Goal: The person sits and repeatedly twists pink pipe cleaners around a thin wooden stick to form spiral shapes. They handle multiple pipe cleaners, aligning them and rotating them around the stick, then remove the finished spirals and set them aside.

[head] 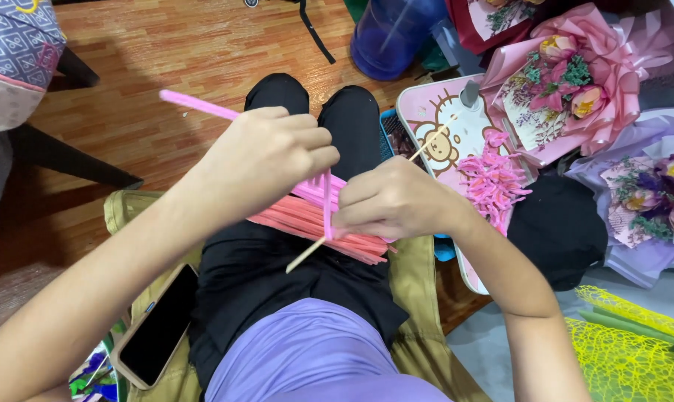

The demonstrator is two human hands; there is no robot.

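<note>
Left hand fisted on pink pipe cleaner, right hand pinching wooden stick

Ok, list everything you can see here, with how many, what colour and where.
pink pipe cleaner: one, pink, held between both hands
wooden stick: one, tan, across the lap
bundle of pipe cleaners: many, salmon pink, on the lap under the hands
twisted pipe-cleaner pieces: a pile, pink, on the tray
tray: one, pink with a cartoon print, right of the knees
bouquets: at least two, pink and lilac wraps, far right
water jug: one, blue, top centre
phone: one, dark screen, by the left thigh
mesh wrap: yellow, bottom right
left hand: gripping the pipe cleaner
right hand: pinching pipe cleaner and stick
</note>
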